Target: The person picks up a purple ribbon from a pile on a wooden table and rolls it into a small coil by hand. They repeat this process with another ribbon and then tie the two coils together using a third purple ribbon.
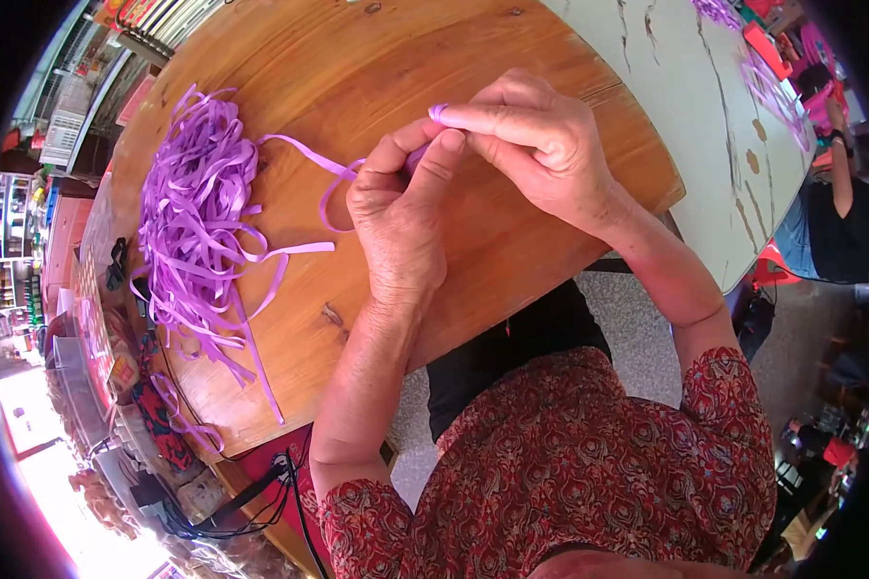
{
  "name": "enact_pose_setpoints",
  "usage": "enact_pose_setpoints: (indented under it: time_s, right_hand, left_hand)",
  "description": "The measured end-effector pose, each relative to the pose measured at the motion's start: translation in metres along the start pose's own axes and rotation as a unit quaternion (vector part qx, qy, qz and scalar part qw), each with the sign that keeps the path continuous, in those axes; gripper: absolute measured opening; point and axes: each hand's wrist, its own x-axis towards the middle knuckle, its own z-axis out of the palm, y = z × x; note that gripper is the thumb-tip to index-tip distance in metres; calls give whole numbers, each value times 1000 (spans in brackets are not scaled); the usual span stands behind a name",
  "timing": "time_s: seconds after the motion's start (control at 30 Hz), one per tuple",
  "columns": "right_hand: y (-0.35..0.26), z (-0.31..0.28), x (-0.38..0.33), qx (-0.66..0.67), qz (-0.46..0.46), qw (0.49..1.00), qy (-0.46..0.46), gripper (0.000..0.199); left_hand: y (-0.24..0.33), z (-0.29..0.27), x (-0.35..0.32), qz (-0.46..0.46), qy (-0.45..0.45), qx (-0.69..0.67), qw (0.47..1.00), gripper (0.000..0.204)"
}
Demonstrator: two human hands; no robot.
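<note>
Head view: left hand [396, 212] and right hand [548, 145] pinch a purple ribbon [309, 151] trailing lengthwise leftward toward a tangled pile [198, 183].

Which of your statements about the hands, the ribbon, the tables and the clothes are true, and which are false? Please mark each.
1. Purple ribbon shows where the left hand and right hand come close together. True.
2. The ribbon pile is right of both hands. False: the ribbon pile lies to their left.
3. A white table stands right of the wooden table. True.
4. The sleeves are plain blue. False: the sleeves are red and patterned.
</note>
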Motion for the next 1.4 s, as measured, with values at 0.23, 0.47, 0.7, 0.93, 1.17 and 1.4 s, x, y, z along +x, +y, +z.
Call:
enact_pose_setpoints:
  time_s: [0.23, 0.47, 0.7, 0.93, 1.17, 1.4]
  right_hand:
    - [-5, -2, -1, -13, 18, 1000, -8, 28]
    - [-4, -13, -2, 295, 221, 925, -89, 21]
    - [-4, -22, 1, -79, -25, 989, -125, 24]
    - [1, -21, 7, -193, -187, 958, -100, 27]
    - [17, -25, 14, -133, -306, 935, -117, 29]
    - [16, -34, 21, -148, -238, 958, -55, 24]
  left_hand:
    - [-2, -5, 0, 0, 6, 0, 1000, 8]
    - [6, -3, -1, -34, -32, -16, 999, 8]
    - [14, 0, -3, -70, -33, 63, 995, 8]
    - [12, -4, 1, -96, -10, 85, 992, 10]
    - [16, -10, 6, -152, -27, 172, 973, 13]
    - [14, -6, 5, -136, -26, 115, 984, 11]
